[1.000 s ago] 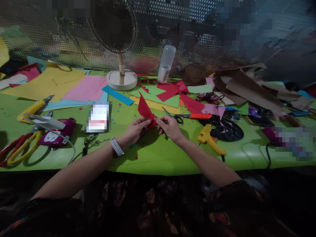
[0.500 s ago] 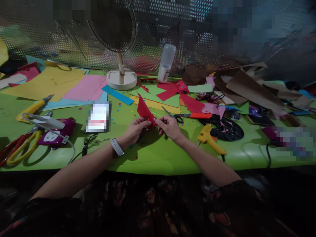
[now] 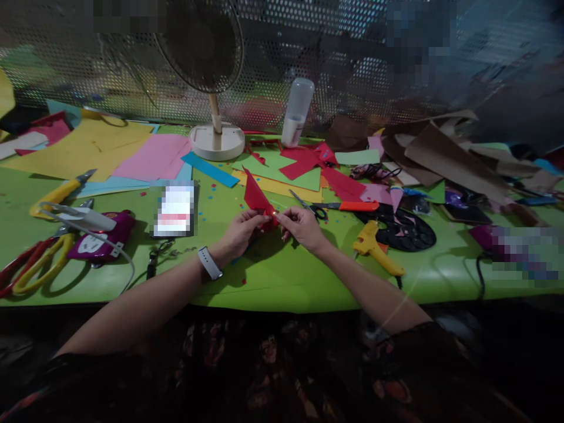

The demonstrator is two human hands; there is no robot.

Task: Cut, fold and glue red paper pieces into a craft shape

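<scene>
A folded piece of red paper is held up over the green table in the middle of the view, its pointed end up and to the left. My left hand, with a pale watch band on the wrist, pinches its lower edge between thumb and fingers. From the other side my right hand is closed, thumb and fingertips at the paper's lower right corner. Something small and shiny shows at those fingertips, too small to name. Just behind my right hand lie dark-handled scissors and an orange-handled cutter.
A yellow glue gun lies at the right beside a black tray. Left are a phone, a purple pouch and big shears. Behind stand a fan and a bottle, among coloured paper sheets.
The red paper has tipped very slightly to the left. Both hands keep nearly the same place and grip; a bright glint now shows at my right fingertips.
</scene>
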